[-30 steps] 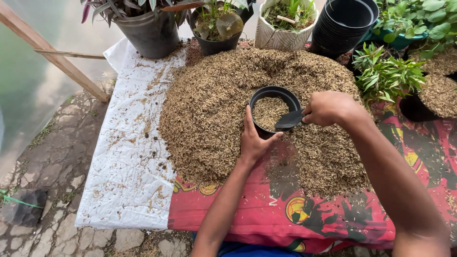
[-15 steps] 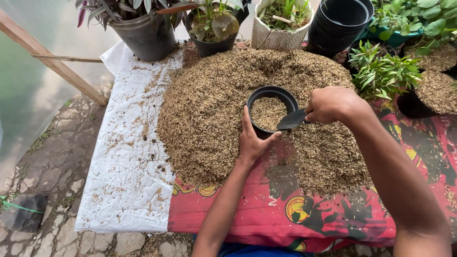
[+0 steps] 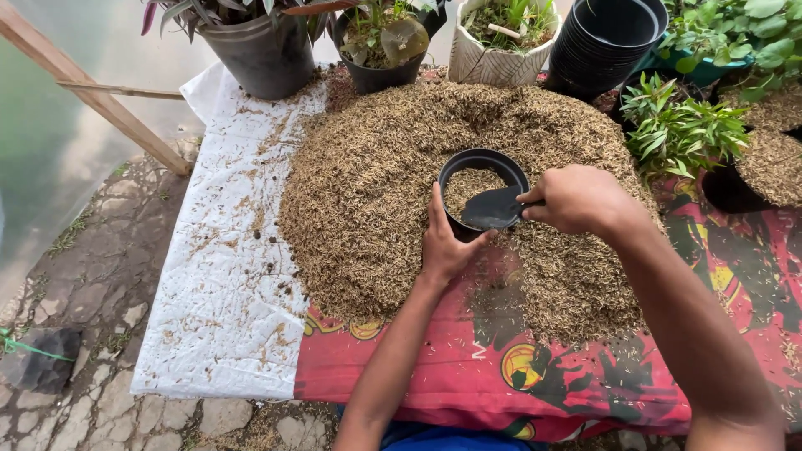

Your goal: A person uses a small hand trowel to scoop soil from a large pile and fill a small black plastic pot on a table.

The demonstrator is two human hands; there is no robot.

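Black round plastic pot [image 3: 483, 171], partly filled with husks, sits sunk in a broad heap of dry brown husks [image 3: 376, 192]. That heap covers a surface spread with a red patterned cloth [image 3: 468, 376] and a white sheet [image 3: 221, 292], set outdoors on stone paving [image 3: 75, 276] with potted green plants [image 3: 677, 125] and a stack of empty black pots [image 3: 601, 42] along the far edge. Left hand [image 3: 447, 242] grips the pot's near rim, thumb up along its side. Right hand [image 3: 576, 199], fist closed, holds a small black scoop [image 3: 493, 209] tilted over the pot's near edge.
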